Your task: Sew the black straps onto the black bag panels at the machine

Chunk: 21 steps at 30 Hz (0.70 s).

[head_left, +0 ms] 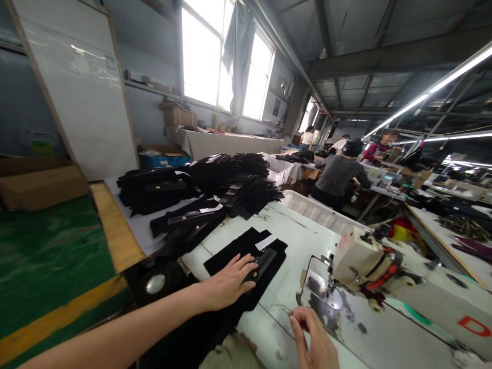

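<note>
Now the left hand (226, 282) lies flat, palm down, on a black fabric piece (246, 256) on the white table (292, 225), its fingers spread slightly apart and pointing toward 2 o'clock. The fingertips rest on a small dark part on top of the fabric, just below a white label (266, 242); I cannot tell what that part is. The fabric piece sits near the table's front, at about 10 o'clock from the sewing machine (369, 266) and just beside it.

At 4 o'clock from the left hand, the right hand (313, 341) comes up from the bottom edge. Its thumb and forefinger are pinched together at their tips, close to the table near the machine's metal plate (321, 289). Whether they clamp a thread is too fine to tell. The two hands are apart, with bare table between them.

At 11 o'clock from the fabric piece lies a big heap of black pieces (215, 184), some with white tags and small metal studs. A round metal fitting (155, 283) shows on dark material at 9 o'clock from the left hand. Green flooring (46, 256) with a yellow stripe runs at the far left.

At 1 o'clock, well apart, a person in a grey top (340, 174) sits with their back turned, and other people work farther off. Bright windows (215, 56) stand at 12 o'clock.
</note>
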{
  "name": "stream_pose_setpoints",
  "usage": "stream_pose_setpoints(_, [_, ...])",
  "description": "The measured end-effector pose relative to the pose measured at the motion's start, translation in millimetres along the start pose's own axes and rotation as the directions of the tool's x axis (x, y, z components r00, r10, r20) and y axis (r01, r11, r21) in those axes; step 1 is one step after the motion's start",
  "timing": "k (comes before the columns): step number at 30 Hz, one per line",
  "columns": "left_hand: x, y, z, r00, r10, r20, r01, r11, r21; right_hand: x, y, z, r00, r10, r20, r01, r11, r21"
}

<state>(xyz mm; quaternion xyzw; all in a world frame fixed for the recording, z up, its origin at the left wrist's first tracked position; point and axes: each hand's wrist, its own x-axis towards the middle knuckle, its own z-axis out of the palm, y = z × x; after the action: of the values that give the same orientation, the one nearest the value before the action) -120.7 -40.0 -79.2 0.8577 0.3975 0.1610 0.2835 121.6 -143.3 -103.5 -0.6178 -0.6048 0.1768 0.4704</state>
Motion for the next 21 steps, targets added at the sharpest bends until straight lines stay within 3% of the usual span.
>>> stream_pose_setpoints(4, [1.3, 13.8, -11.2, 0.996, 0.029, 0.088, -0.027, 0.999, -0.025, -10.6, -17.1, 16.8, 0.998, 0.056, -0.019, -0.052, 0.983, 0.175])
stream_pose_setpoints(6, [-2.7, 18.8, -12.7, 0.986, 0.111, 0.124, -0.111, 0.994, -0.004, -6.0, -22.7, 20.6, 0.993, 0.118, 0.017, -0.118, 0.946, 0.303])
stream_pose_setpoints(9, [-11.0, 20.8, -11.7, 0.959, 0.223, 0.175, -0.217, 0.975, -0.058, 6.0, -24.5, 21.9, 0.954, 0.275, 0.121, -0.288, 0.728, 0.622])
stream_pose_setpoints(11, [-13.1, 18.8, -12.4, 0.966, 0.194, 0.172, -0.163, 0.97, -0.18, 13.9, -22.7, 21.2, 0.929, 0.336, 0.154, -0.336, 0.592, 0.733])
stream_pose_setpoints(13, [-10.4, 15.0, -15.3, 0.987, 0.095, 0.132, -0.055, 0.96, -0.275, 19.2, -21.2, 19.8, 0.926, 0.356, 0.13, -0.322, 0.561, 0.763])
stream_pose_setpoints(17, [3.8, 3.8, -23.8, 0.987, -0.142, 0.081, 0.163, 0.901, -0.402, 16.7, -22.5, 18.1, 0.941, 0.333, 0.057, -0.266, 0.627, 0.732])
stream_pose_setpoints(19, [9.9, -0.9, -28.1, 0.97, -0.222, 0.096, 0.24, 0.836, -0.494, 9.2, -21.4, 20.7, 0.965, 0.263, 0.003, -0.213, 0.774, 0.597])
stream_pose_setpoints(21, [13.8, -2.8, -31.9, 0.961, -0.248, 0.124, 0.273, 0.767, -0.581, -1.0, -17.1, 29.0, 0.989, 0.133, -0.062, -0.107, 0.944, 0.313])
